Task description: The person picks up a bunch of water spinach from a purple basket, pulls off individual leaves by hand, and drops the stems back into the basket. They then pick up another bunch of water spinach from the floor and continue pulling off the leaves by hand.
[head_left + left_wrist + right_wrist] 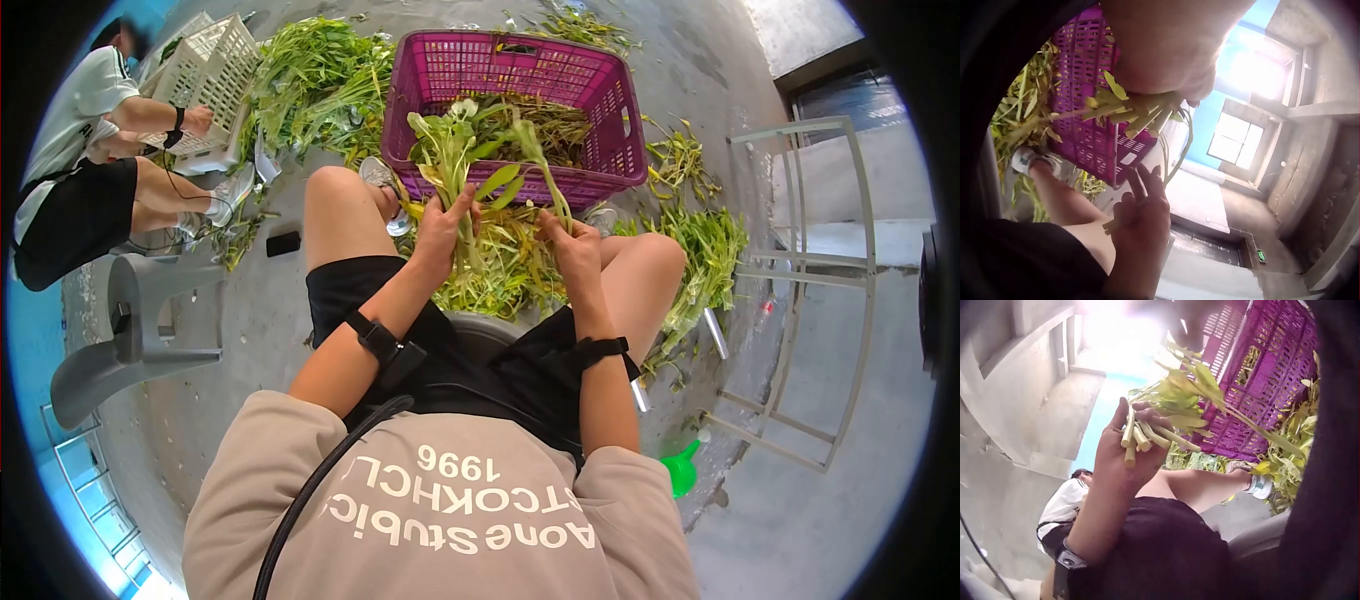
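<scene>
"What's lying closest?"

"A beige shirt [440, 440], then black shorts [450, 375], with both forearms [402, 298] reaching forward over the lap, elbows bending and dark straps [378, 338] circling them."

"How is the left hand holding itself?"

"The left hand [438, 238] is closing its fingers and thumb round a leafy bunch [445, 150]. Thick stem ends are pointing back toward the body, and the leaves are spreading forward."

"And the right hand?"

"The right hand [577, 254] is pinching a leafy stalk [549, 180] near its lower end. In the left wrist view two fingers are extending while the others are curling in."

"What's under them?"

"Loose greens [500, 285] are lying between the legs."

"Farther out?"

"A purple crate [600, 190] is standing just ahead, containing more greens; the bunch's leaves are overlapping its near side from this angle. Beyond, at left, another person [80, 200] is sitting beside a pale crate [215, 60]."
</scene>
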`<state>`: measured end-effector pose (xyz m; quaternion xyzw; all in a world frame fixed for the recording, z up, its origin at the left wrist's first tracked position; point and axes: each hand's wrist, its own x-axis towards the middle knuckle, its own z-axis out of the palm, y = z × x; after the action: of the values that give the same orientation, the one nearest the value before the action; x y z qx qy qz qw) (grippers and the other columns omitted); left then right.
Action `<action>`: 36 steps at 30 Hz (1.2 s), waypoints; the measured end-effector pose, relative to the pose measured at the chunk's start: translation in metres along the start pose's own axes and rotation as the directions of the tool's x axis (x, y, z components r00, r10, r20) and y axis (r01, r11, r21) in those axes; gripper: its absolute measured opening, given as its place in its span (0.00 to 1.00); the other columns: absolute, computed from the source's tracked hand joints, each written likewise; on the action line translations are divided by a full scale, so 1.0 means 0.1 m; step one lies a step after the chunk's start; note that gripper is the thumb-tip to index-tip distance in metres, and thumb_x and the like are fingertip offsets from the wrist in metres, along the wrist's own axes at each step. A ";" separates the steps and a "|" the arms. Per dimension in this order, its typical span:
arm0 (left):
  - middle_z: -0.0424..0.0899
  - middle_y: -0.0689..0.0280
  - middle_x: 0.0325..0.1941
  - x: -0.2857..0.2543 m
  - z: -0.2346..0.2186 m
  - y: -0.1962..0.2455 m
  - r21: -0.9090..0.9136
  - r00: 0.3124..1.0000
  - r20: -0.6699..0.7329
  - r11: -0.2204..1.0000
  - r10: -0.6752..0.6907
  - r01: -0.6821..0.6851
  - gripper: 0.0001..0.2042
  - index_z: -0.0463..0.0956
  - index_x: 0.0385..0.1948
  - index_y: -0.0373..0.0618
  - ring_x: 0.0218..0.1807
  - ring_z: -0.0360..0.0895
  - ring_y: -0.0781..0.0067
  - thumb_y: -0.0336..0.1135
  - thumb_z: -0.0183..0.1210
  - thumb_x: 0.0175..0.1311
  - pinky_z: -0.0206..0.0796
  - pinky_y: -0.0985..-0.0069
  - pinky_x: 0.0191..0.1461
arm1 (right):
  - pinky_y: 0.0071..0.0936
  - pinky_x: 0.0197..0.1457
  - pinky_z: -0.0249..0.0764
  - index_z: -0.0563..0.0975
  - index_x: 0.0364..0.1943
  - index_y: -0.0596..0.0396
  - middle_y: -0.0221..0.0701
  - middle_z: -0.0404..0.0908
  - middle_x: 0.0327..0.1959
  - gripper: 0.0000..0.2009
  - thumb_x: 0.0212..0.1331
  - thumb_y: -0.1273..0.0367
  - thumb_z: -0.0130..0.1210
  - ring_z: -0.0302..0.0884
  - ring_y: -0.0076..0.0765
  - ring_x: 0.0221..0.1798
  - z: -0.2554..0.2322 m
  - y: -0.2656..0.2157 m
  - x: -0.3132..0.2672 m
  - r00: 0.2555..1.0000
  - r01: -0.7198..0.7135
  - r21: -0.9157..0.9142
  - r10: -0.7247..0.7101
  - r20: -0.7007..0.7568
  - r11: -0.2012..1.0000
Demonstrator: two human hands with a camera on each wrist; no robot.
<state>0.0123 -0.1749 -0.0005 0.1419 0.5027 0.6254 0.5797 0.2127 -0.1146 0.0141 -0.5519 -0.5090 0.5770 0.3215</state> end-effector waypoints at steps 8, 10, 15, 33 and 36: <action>0.78 0.71 0.39 0.01 0.03 -0.19 0.141 0.982 0.185 0.989 0.026 -0.052 0.17 0.71 0.50 0.47 0.40 0.74 0.81 0.50 0.55 0.73 0.67 0.81 0.43 | 0.15 0.20 0.55 0.84 0.38 0.60 0.26 0.83 0.26 0.13 0.59 0.62 0.67 0.63 0.11 0.18 0.20 -0.06 -0.15 0.972 -0.105 0.124 0.075 0.223 0.987; 0.77 0.71 0.43 -0.04 0.08 -0.22 0.221 0.982 0.188 0.973 0.024 -0.066 0.19 0.70 0.53 0.46 0.44 0.73 0.82 0.51 0.54 0.73 0.66 0.81 0.47 | 0.15 0.24 0.60 0.84 0.37 0.59 0.25 0.83 0.27 0.12 0.58 0.63 0.68 0.68 0.12 0.22 0.26 -0.07 -0.17 0.946 -0.071 0.093 0.038 0.321 0.993; 0.76 0.68 0.46 -0.05 0.08 -0.27 0.270 0.970 0.240 0.958 0.029 -0.095 0.23 0.67 0.57 0.43 0.46 0.71 0.82 0.51 0.56 0.72 0.67 0.78 0.51 | 0.15 0.20 0.52 0.82 0.38 0.58 0.18 0.73 0.20 0.14 0.56 0.63 0.69 0.60 0.11 0.17 0.31 -0.06 -0.18 0.932 -0.004 0.154 -0.052 0.360 0.988; 0.78 0.69 0.34 -0.01 0.04 -0.12 0.112 0.994 0.103 0.992 0.038 -0.050 0.14 0.72 0.47 0.42 0.30 0.76 0.80 0.37 0.63 0.67 0.68 0.79 0.34 | 0.19 0.20 0.61 0.78 0.44 0.58 0.26 0.79 0.28 0.11 0.59 0.70 0.63 0.66 0.17 0.18 0.13 -0.03 -0.06 0.987 -0.157 0.504 0.144 0.065 0.849; 0.76 0.69 0.31 -0.02 0.06 -0.06 0.010 0.997 0.037 0.997 0.075 -0.075 0.11 0.70 0.43 0.44 0.28 0.76 0.78 0.35 0.63 0.67 0.69 0.78 0.32 | 0.18 0.19 0.60 0.78 0.44 0.58 0.27 0.79 0.28 0.12 0.59 0.69 0.63 0.66 0.17 0.17 0.05 -0.02 -0.04 0.989 -0.146 0.564 0.115 0.090 0.813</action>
<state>0.0210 -0.1746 -0.0015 0.1753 0.4899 0.6412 0.5640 0.2084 -0.1185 0.0165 -0.4496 -0.2829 0.7370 0.4179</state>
